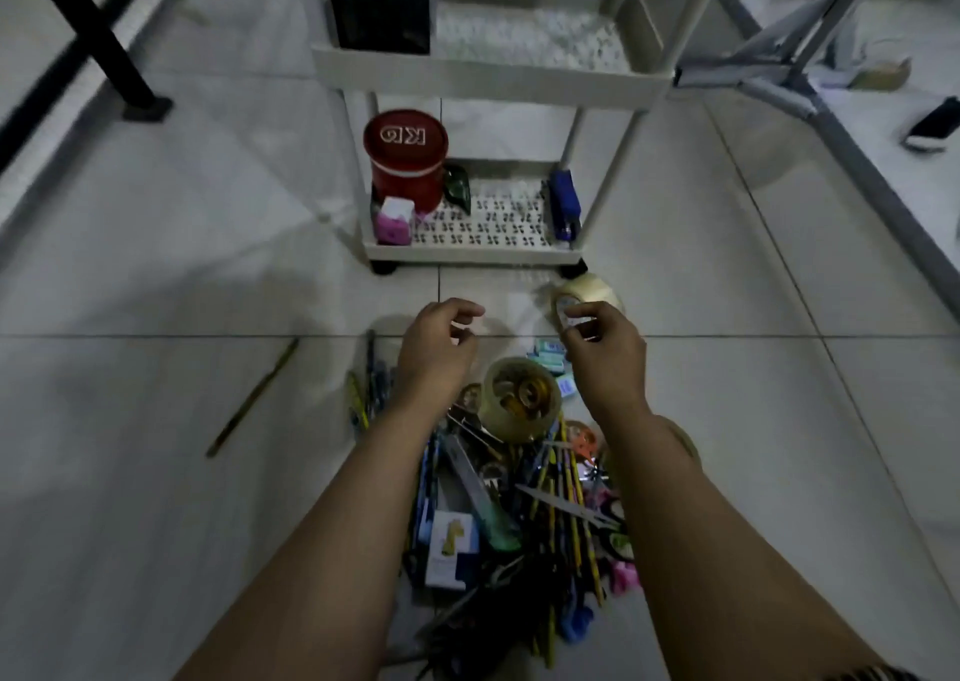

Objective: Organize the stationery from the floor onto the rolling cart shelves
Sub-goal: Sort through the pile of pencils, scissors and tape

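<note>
Two hands over pale floor tiles [156,368] — left hand [436,348] empty, right hand [602,348] pinching tape roll [589,293].

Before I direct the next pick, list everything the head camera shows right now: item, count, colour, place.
rolling cart: 1, white, ahead on the floor
mesh holder: 1, black, upper shelf, left
round tin: 1, red, bottom shelf, left
small box: 1, pink, in front of the tin
stapler: 1, blue, bottom shelf, right
tape roll: 1, clear, floor by the cart's right wheel
clip tub: 1, clear, on the pile
stationery pile: mixed pens, pencils, scissors, floor
stray pencil: 1, floor, left
left hand: empty, loosely curled
right hand: at the tape roll, grip unclear
</note>
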